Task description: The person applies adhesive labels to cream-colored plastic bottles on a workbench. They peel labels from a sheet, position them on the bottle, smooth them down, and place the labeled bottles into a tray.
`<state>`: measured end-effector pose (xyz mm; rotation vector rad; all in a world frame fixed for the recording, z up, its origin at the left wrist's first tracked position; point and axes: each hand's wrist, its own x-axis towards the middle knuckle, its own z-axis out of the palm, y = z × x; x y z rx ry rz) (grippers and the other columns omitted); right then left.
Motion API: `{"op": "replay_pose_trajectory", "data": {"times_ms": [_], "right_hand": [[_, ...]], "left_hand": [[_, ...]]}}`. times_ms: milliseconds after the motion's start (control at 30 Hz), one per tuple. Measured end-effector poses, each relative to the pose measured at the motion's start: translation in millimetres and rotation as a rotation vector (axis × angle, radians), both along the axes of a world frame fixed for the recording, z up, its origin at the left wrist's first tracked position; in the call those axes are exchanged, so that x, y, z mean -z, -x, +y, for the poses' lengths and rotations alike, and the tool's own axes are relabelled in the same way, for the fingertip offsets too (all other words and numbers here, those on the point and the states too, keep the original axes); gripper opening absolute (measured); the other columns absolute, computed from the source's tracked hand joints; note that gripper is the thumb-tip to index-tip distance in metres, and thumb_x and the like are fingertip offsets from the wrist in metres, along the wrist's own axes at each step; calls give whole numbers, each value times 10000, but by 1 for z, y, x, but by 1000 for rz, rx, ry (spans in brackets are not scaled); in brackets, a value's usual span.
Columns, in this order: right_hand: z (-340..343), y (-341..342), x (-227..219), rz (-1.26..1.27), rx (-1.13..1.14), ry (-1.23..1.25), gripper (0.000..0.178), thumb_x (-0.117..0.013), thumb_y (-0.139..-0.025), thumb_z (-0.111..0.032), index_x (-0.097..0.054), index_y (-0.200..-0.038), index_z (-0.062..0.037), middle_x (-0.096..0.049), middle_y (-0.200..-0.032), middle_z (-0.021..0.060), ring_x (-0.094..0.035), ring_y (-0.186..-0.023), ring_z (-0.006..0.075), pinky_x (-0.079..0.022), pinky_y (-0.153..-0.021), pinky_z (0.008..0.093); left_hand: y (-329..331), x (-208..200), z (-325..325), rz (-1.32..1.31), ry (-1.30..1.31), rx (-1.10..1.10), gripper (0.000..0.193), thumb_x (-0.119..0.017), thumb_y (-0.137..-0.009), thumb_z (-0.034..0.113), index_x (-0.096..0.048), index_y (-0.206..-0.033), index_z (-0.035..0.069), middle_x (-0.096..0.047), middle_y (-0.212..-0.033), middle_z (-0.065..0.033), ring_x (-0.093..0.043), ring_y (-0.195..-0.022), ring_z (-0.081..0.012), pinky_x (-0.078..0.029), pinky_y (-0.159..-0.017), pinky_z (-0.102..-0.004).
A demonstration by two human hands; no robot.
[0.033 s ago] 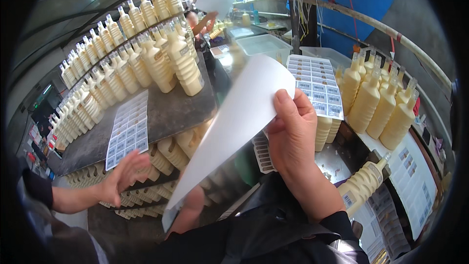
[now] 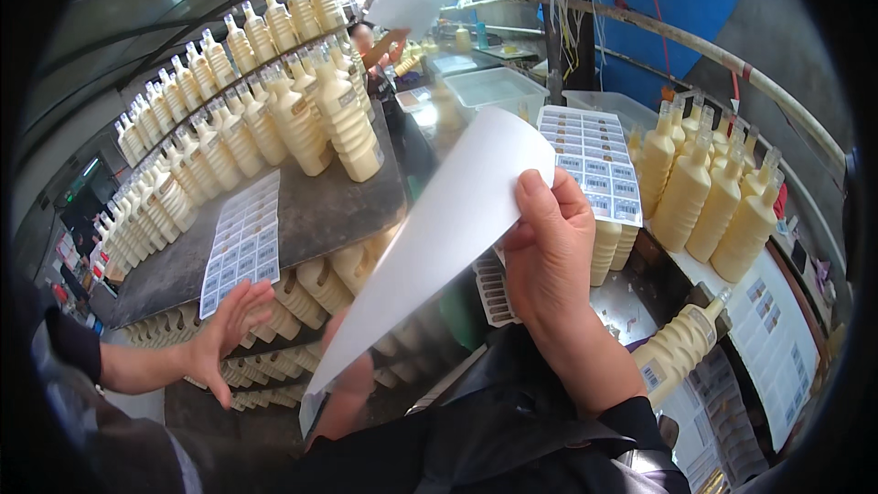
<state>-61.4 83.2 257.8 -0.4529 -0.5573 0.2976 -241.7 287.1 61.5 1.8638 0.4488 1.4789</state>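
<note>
My right hand (image 2: 553, 252) pinches the right edge of a curled white sheet (image 2: 439, 229), thumb on top. The sheet's blank side faces me, and it narrows toward the lower left. My left hand (image 2: 224, 338) is held in the air, fingers apart and empty. Close to its fingertips, a sheet of printed labels (image 2: 242, 242) lies over the edge of a dark tabletop (image 2: 320, 210). Below the white sheet is a blurred skin-coloured shape (image 2: 349, 398); whose it is I cannot tell. A cream bottle (image 2: 681, 348) lies tilted beside my right forearm.
Rows of cream bottles (image 2: 229, 133) fill the left table and a shelf behind. More bottles (image 2: 686, 183) stand at the right, near another label sheet (image 2: 599, 165). A clear plastic tub (image 2: 494, 91) sits farther back, where a co-worker's hand (image 2: 393, 46) is near a pale sheet (image 2: 402, 0).
My left hand has shifted slightly, and its fingers and thumb look more spread and less blurred. The curled sheet and my right hand have barely moved.
</note>
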Motion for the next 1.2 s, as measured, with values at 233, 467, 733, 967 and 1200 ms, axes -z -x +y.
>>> {"op": "replay_pose_trajectory", "data": {"times_ms": [233, 467, 733, 967, 1200], "right_hand": [[-5, -13, 4, -101, -31, 7, 241, -661, -1012, -192, -682, -1150, 4, -727, -1061, 102, -717, -953, 173, -579, -809, 289], [-3, -23, 22, -388, 206, 270, 593, -707, -943, -54, -466, -1484, -44, -654, -1258, 128, -693, -1107, 233, -563, -892, 313], [-1, -44, 47, -784, 310, 805, 934, -822, -857, -293, -280, -1561, -4, -527, -1410, 269, -564, -1284, 402, -459, -1085, 461], [15, -6, 44, -549, -676, 371, 577, -591, -1055, -151, -323, -1558, -62, -705, -1145, 109, -641, -1005, 124, -520, -875, 289], [16, -1, 26, -676, -304, 529, 367, -569, -1031, -122, -575, -1381, -12, -717, -1185, 130, -673, -1122, 214, -535, -964, 351]], "left_hand": [[63, -42, 31, -80, 4, -313, 213, -698, -966, 58, -690, -1174, 11, -704, -1144, -107, -659, -1050, -200, -514, -916, -339], [88, -78, 45, -159, 108, -102, 264, -634, -965, 27, -621, -1216, -55, -684, -1150, -87, -643, -1035, -179, -503, -936, -324], [112, -140, 76, -342, 153, 19, 460, -567, -1052, 110, -453, -1479, -19, -602, -1377, -103, -615, -1176, -200, -487, -1002, -353], [142, -190, 133, -352, 141, 124, 517, -545, -1058, 149, -403, -1525, -23, -521, -1500, -127, -532, -1346, -258, -427, -1131, -422], [219, -171, 172, -326, 221, 294, 623, -595, -1029, 237, -357, -1554, 2, -484, -1539, -161, -515, -1376, -319, -442, -1136, -487]]}}
